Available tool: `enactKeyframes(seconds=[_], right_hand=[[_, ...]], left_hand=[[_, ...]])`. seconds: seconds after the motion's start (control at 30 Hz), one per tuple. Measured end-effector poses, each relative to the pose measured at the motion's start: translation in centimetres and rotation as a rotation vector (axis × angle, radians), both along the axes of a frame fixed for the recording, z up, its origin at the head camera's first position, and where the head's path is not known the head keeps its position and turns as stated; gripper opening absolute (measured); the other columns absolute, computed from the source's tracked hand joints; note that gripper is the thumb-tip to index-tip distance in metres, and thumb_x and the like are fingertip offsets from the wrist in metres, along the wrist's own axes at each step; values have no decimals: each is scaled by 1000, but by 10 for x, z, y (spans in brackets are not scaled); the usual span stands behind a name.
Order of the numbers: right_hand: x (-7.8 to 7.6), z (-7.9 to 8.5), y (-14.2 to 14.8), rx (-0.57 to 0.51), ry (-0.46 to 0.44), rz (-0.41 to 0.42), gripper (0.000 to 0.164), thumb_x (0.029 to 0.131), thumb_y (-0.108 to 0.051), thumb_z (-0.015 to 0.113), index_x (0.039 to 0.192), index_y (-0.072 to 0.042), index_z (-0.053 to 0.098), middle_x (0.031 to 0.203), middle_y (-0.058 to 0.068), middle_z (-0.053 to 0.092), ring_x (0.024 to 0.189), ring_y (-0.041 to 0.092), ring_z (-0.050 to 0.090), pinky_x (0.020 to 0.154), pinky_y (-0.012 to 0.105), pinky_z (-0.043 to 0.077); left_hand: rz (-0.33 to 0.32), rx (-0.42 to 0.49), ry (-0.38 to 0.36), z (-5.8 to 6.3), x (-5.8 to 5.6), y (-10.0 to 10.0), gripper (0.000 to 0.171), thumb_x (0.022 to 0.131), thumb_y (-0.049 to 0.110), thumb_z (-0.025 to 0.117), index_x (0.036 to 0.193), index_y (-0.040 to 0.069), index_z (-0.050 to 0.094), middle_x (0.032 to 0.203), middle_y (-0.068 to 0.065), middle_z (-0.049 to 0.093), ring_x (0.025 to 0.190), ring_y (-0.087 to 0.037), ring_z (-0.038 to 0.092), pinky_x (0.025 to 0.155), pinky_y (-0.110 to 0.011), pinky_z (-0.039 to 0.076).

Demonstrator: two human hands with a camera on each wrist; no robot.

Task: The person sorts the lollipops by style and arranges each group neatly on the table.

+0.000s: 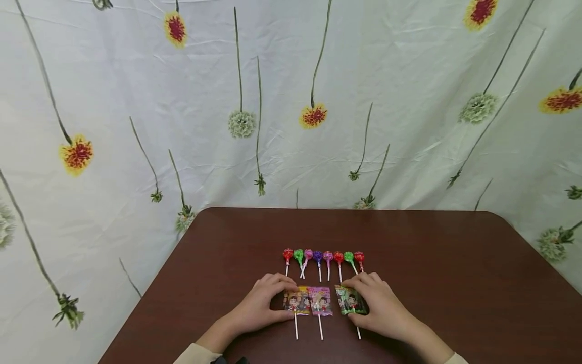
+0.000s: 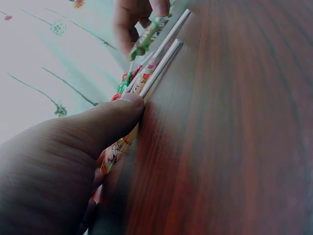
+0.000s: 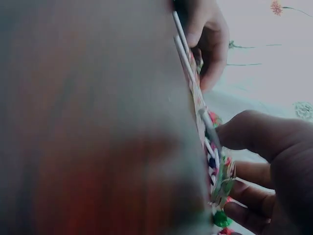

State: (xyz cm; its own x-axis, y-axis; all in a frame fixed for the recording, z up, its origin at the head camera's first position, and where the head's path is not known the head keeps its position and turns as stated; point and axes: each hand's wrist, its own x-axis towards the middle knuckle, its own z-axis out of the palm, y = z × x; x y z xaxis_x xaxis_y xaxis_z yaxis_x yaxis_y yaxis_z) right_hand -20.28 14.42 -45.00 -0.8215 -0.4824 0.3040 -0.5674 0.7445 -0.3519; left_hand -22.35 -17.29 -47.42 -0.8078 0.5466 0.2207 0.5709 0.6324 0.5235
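Observation:
My left hand grips a lollipop in a flat orange-yellow wrapper, fingers at its upper edge and thumb low beside the stick. Close to its right lies a lollipop in a pink-purple wrapper, its white stick pointing toward me. My right hand pinches a lollipop in a green wrapper between thumb and fingers. In the left wrist view, that green wrapper is tilted and raised off the tabletop. The left thumb presses near the yellow wrapper's stick.
Behind the hands runs a row of several round lollipops in red, green, pink and purple, sticks toward me. Everything lies on a dark brown table with rounded far corners. A white flowered curtain hangs behind it.

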Motion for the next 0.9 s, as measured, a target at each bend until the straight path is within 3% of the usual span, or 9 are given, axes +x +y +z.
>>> enactKeyframes(seconds=[0.2, 0.43, 0.63, 0.9], right_hand=[[2, -8, -6, 18, -3, -49, 52, 72, -31, 85, 121, -20, 67, 113, -11, 61, 106, 14, 50, 84, 39, 41], [4, -17, -11, 13, 89, -82, 51, 72, -36, 86, 119, -23, 68, 115, -11, 61, 103, 11, 50, 80, 34, 38], [5, -21, -11, -75, 178, -97, 50, 70, -33, 89, 116, -23, 70, 112, -12, 62, 98, 5, 48, 79, 30, 37], [1, -23, -12, -175, 161, -114, 35, 79, -28, 83, 112, -25, 72, 112, -14, 63, 99, 4, 48, 81, 31, 38]], left_hand=[[-9, -2, 13, 1, -1, 3, 43, 84, 46, 78, 122, 30, 66, 130, 13, 58, 121, -15, 49, 101, -51, 37], [-8, -5, 31, 1, -2, 2, 42, 83, 43, 79, 121, 29, 67, 128, 12, 60, 119, -15, 50, 99, -51, 38], [-12, -10, 30, 0, -1, 2, 44, 84, 46, 77, 123, 29, 66, 129, 13, 59, 120, -14, 50, 99, -51, 38], [-5, -1, 45, -1, -1, 1, 46, 83, 48, 77, 123, 28, 65, 128, 14, 59, 119, -13, 50, 99, -49, 38]])
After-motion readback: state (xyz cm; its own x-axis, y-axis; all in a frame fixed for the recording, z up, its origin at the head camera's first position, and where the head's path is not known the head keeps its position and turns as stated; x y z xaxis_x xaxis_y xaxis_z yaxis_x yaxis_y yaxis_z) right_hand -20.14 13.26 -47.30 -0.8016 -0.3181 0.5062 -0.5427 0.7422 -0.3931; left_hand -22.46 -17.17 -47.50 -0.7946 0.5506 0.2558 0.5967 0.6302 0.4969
